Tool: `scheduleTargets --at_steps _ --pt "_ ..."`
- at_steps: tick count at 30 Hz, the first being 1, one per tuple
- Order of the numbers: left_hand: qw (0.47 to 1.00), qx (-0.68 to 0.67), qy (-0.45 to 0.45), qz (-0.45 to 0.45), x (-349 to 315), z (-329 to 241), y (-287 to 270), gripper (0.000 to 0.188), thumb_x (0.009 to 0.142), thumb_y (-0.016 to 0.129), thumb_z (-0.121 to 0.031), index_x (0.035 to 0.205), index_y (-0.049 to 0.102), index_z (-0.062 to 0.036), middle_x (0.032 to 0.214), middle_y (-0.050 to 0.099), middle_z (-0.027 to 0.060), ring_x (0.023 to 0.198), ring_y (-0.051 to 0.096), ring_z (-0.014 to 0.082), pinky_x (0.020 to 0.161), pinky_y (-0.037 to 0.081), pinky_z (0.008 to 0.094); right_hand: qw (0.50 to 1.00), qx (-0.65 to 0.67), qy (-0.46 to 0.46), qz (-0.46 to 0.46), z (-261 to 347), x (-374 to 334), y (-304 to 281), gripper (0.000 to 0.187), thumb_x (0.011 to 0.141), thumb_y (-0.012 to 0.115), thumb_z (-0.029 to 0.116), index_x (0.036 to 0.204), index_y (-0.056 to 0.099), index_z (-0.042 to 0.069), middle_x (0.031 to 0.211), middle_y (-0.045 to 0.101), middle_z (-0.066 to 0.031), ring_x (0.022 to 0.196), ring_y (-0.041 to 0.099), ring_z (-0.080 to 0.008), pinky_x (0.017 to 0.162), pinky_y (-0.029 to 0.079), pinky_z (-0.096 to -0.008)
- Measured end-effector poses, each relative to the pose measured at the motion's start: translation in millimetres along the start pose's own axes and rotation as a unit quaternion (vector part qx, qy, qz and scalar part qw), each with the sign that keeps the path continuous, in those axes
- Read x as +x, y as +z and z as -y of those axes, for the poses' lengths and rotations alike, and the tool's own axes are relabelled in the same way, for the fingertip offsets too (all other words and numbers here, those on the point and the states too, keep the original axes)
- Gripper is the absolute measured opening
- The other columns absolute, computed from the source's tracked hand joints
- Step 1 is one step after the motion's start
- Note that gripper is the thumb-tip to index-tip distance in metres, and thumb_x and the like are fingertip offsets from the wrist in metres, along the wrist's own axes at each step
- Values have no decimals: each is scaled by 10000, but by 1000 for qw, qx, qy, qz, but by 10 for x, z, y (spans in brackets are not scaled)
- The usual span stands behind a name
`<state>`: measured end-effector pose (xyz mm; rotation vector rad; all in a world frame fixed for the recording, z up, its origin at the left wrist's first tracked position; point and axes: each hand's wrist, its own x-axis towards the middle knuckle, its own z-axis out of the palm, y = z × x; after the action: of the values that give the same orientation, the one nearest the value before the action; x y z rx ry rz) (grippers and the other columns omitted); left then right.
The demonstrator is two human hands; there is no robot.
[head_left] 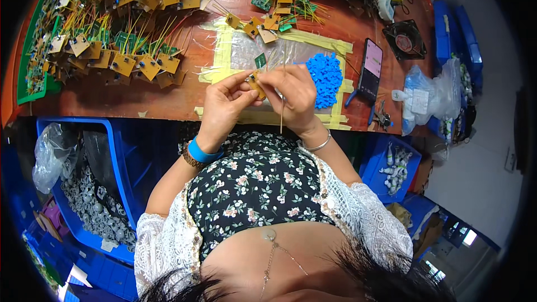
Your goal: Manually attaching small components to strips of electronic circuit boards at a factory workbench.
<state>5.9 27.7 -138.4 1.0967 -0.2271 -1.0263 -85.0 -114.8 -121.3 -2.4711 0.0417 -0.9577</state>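
Observation:
Between the thumb and fingers of my left hand [221,103] is a small orange-brown circuit board [259,88] with dark parts on it. My right hand [293,94] is closed in a pinch at the board's upper right edge; what its fingertips hold is too small to tell. A thin pale stick or wire [282,120] runs down past my right hand. Just beyond the board lies a small green circuit board [260,60]; I cannot tell whether wires join the two. Beside my right hand is a pile of small blue pieces [324,81], on the work area edged with yellow tape [224,50].
Wired circuit boards [134,56] heap up at the back left, by a green tray [32,86]. To the right are a phone [370,70], blue-handled pliers [351,99], a fan [404,39] and plastic bags [428,95]. Blue bins [120,156] stand below the table edge.

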Motion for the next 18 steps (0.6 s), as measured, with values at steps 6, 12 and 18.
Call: scheduleTargets --at_steps 6,12,18 --pt "1000 7 1 5 17 -5 -19 417 880 622 41 1282 519 82 931 638 89 816 670 150 764 575 252 1000 14 24 -1 62 0 -14 229 698 750 -23 890 663 68 834 679 -63 752 633 -227 648 438 -329" --pt "1000 23 22 3 22 35 -22 410 883 616 39 1280 522 82 929 637 87 816 663 147 768 578 261 994 -10 108 3 147 13 -7 221 700 733 -44 878 634 42 799 649 -94 724 616 -262 649 458 -345" --pt "999 48 25 4 13 11 -5 392 880 617 39 1262 541 80 916 642 76 813 658 136 758 574 258 995 -15 102 -1 187 38 4 216 699 723 -54 871 630 38 784 638 -92 713 611 -263 643 462 -347"
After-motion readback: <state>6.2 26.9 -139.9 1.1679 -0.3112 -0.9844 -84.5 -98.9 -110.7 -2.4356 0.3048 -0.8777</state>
